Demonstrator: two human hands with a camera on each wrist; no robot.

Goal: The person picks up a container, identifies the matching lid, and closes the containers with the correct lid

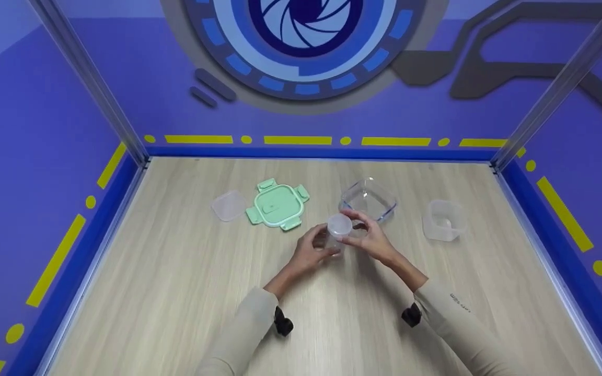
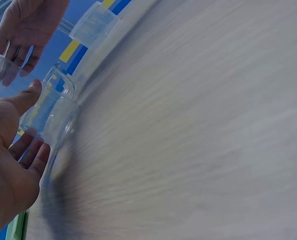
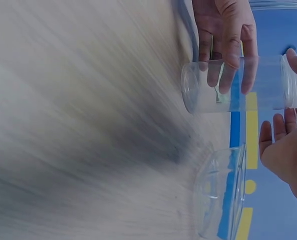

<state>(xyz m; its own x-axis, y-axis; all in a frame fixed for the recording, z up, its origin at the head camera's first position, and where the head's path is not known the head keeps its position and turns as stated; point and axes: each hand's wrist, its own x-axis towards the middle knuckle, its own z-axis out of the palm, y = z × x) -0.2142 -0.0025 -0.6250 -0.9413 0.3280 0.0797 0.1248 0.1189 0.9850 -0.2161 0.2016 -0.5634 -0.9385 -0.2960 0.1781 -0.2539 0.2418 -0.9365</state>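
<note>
A clear cylindrical plastic jar (image 3: 213, 87) with a round translucent lid (image 1: 339, 225) stands upright between the two hands. My left hand (image 1: 309, 250) holds the jar's body from the left, its fingers and thumb spread around the side. From the right, my right hand (image 1: 370, 237) grips the lid at its rim between thumb and fingers. The right wrist view shows the lid at the jar's top end. Just behind the right hand stands a square glass container (image 1: 369, 196), partly covered by that hand.
A green lid with side clips (image 1: 279, 205) lies left of the hands, beside a translucent square lid (image 1: 229, 206). A translucent plastic tub (image 1: 443, 220) stands at the right. Blue panels border the wooden table (image 1: 186, 313) at the back and sides.
</note>
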